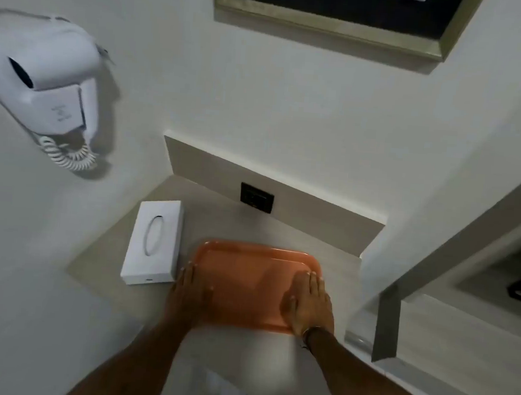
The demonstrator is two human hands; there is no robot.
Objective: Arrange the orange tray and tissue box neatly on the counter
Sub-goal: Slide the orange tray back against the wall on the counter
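Orange plastic tray (246,277) lies flat on the beige desk (216,222) under both flat, open-palmed grips, left (190,294) and right (307,304), white tissue box (153,242) just left, seemingly needing only final squaring.

White wall (260,103), mounted hairdryer (41,77), framed picture (329,19), black socket (256,198)

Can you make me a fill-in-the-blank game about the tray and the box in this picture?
1. The tray under both hands is coloured ____.
2. The white tissue box lies on the counter to the ____ of the tray.
3. The white hair dryer hangs on the ____.
4. The left hand and right hand both rest on the ____.

Missing words: orange; left; wall; tray
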